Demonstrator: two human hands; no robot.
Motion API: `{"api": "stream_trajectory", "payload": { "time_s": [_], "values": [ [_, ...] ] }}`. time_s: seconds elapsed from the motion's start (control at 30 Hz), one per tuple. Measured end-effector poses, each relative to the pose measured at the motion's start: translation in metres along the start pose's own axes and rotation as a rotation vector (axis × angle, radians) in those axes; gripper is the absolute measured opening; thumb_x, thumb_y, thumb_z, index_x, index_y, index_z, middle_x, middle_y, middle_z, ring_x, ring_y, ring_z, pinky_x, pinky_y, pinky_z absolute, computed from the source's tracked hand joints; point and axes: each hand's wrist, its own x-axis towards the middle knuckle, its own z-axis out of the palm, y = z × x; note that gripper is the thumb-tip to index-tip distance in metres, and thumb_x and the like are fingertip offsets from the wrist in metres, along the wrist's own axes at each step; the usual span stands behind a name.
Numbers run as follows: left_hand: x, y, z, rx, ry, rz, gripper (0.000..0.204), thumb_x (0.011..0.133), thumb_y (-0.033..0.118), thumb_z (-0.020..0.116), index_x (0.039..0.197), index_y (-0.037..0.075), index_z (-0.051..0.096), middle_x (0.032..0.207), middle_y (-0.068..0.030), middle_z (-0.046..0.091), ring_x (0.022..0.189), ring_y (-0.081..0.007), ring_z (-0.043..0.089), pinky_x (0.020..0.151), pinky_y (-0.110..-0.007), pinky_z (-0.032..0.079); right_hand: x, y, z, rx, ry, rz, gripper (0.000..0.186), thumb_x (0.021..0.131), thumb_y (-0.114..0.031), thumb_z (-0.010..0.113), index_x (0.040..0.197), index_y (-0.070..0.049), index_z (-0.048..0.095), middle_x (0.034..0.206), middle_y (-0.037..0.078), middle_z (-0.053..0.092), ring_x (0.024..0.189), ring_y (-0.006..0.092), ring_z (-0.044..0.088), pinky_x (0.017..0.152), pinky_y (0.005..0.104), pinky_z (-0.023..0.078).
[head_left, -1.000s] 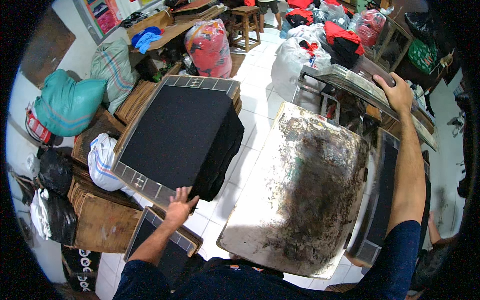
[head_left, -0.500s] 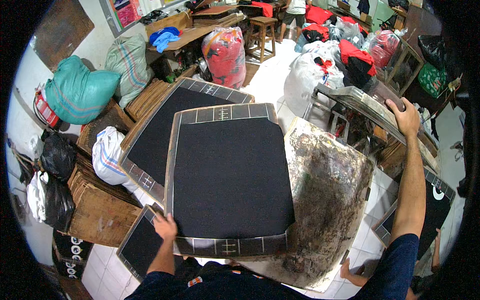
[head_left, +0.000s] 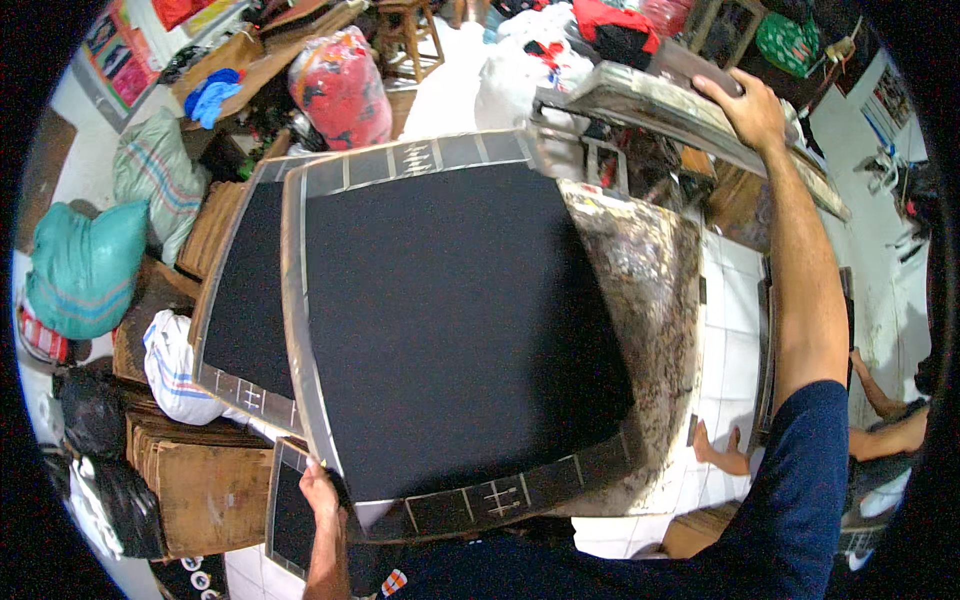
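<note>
My left hand (head_left: 320, 492) grips the near left corner of a large framed black mesh screen (head_left: 450, 320), held up flat in front of me. It covers much of the stained, mottled table (head_left: 650, 290) underneath. Behind it to the left a second framed black screen (head_left: 240, 310) leans on stacked boxes. A third, smaller screen (head_left: 290, 515) stands below my left hand. My right hand (head_left: 752, 108) reaches far up and right, resting on the edge of a stack of grimy frames (head_left: 660, 105).
Stuffed sacks, a green bag (head_left: 80, 270), a red bundle (head_left: 340, 85) and a white sack (head_left: 175, 370) crowd the left and back. Wooden crates (head_left: 190, 480) stand at lower left. Another person's bare foot (head_left: 720, 452) and arm (head_left: 885, 415) show at the right on white floor tiles.
My left hand picked a black screen off the leaning stack and swung it up and right over the stained table. My right hand stayed on the frame stack.
</note>
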Motion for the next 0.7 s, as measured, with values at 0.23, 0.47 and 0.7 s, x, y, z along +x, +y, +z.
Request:
{"api": "stream_trajectory", "payload": {
  "time_s": [0.23, 0.47, 0.7],
  "values": [
    [-0.032, -0.005, 0.106, 0.112, -0.331, 0.003, 0.035, 0.106, 0.033, 0.06, 0.087, 0.005, 0.066, 0.081, 0.0024, 0.056, 0.077, -0.0111, 0.048, 0.068, -0.032, 0.041, 0.0, 0.007, 0.005, -0.024, 0.077, -0.062, 0.093, 0.072, -0.091, 0.061, 0.12, -0.013, 0.076, 0.119, 0.019, 0.075, 0.113, 0.0377, 0.07, 0.096, 0.0479, 0.053],
    [-0.072, -0.009, 0.168, 0.174, -0.488, -0.142, 0.045, 0.109, 0.028, 0.055, 0.069, 0.008, 0.054, 0.068, 0.0063, 0.04, 0.066, -0.0083, 0.033, 0.057, -0.033, 0.03, -0.014, -0.008, -0.007, 0.021, 0.127, -0.03, 0.083, 0.072, -0.085, 0.067, 0.104, -0.009, 0.076, 0.103, 0.02, 0.074, 0.1, 0.0373, 0.071, 0.087, 0.0473, 0.053],
    [-0.046, -0.043, 0.147, 0.462, -0.331, 0.15, 0.047, 0.107, 0.029, 0.051, 0.08, -0.008, 0.06, 0.064, -0.0101, 0.054, 0.064, -0.0188, 0.045, 0.061, -0.045, 0.039, -0.025, -0.027, -0.022, 0.033, 0.089, 0.013, 0.077, 0.073, -0.081, 0.07, 0.092, -0.007, 0.078, 0.092, 0.021, 0.075, 0.092, 0.0392, 0.072, 0.08, 0.0487, 0.054]
  ]
}}
